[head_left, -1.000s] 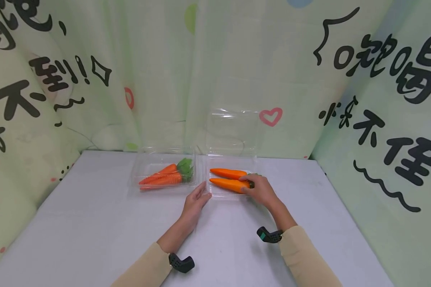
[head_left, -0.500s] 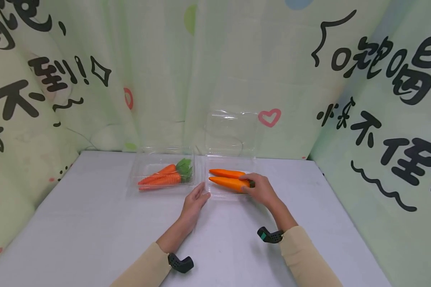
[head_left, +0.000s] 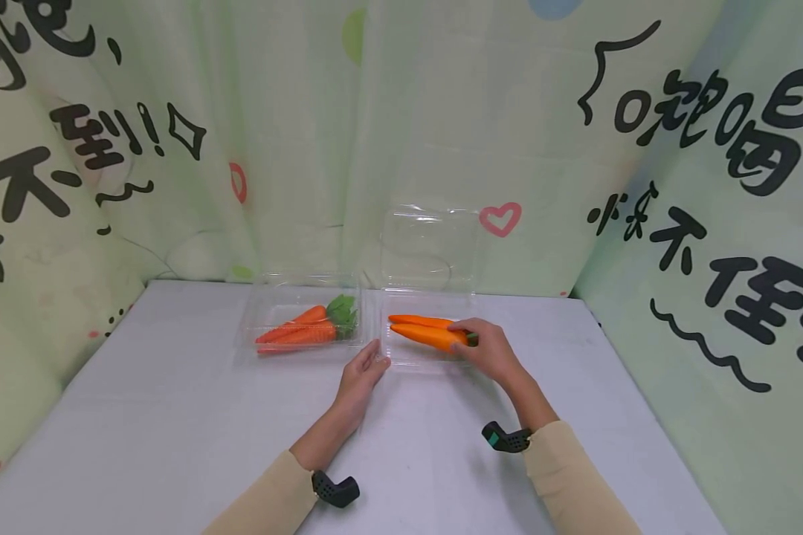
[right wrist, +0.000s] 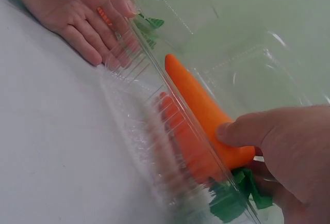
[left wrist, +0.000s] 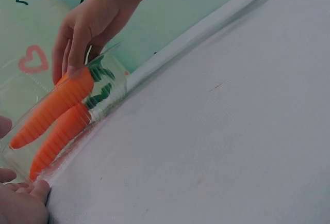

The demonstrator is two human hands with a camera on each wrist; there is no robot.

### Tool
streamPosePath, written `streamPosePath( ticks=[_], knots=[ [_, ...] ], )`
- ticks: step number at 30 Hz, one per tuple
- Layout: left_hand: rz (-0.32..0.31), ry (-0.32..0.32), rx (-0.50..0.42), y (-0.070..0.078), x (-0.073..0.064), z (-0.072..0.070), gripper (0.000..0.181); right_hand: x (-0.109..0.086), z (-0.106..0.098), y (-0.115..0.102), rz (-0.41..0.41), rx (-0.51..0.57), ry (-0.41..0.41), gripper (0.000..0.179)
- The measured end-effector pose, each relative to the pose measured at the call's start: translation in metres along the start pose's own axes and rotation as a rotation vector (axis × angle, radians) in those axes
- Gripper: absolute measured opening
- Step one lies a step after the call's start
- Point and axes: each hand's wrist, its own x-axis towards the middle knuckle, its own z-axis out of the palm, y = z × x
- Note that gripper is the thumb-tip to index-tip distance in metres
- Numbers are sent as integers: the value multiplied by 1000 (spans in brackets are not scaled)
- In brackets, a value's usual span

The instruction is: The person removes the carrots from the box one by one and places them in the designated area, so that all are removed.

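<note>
Behind everything hangs a pale green curtain [head_left: 294, 148], printed with black characters and hearts, and before it stretches a white-covered table [head_left: 174, 416]. At its far edge stand two clear plastic containers side by side. The right one, an open clamshell container [head_left: 408, 365], has its hinged lid [head_left: 428, 249] raised upright near the curtain, which leaves the tray open from above. The left one, a clear plastic box [head_left: 257, 305], looks closed, though its transparency makes this hard to confirm.

The left hand [head_left: 357, 380] rests at the near left corner of the open clamshell container, fingers fairly straight against the plastic and thumb apart, probably to steady so light a tray. The right hand [head_left: 491, 349] holds a carrot [head_left: 423, 336] at its thick end, thumb on one side and fingers on the other; that grip likely suits the broadest part and lets the tip point left. The held carrot is over the tray, its tip towards the left hand, while the second carrot [left wrist: 61, 137] lies lower, beside it inside the tray. Two carrots with leaves [head_left: 297, 334] lie together in the left box. Smallest are the green tops [right wrist: 227, 201] beside the right fingers.
</note>
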Motion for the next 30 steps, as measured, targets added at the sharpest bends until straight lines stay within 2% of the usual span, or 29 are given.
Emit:
streamPosePath(
  ticks=[4,7,23,30],
  knots=[
    [5,9,-13,-18,15,-1,61,-1,-3,-1,1,8,-2,36],
    [8,20,-17,-23,17,-1,61,-3,-5,-1,-1,7,4,36],
    [1,19,-4,-22,15,-1,60,-9,-13,-7,-19,16,27,38],
    [17,10,-8,-23,14,-1,60,-12,-18,-8,-26,15,34,38]
  ],
)
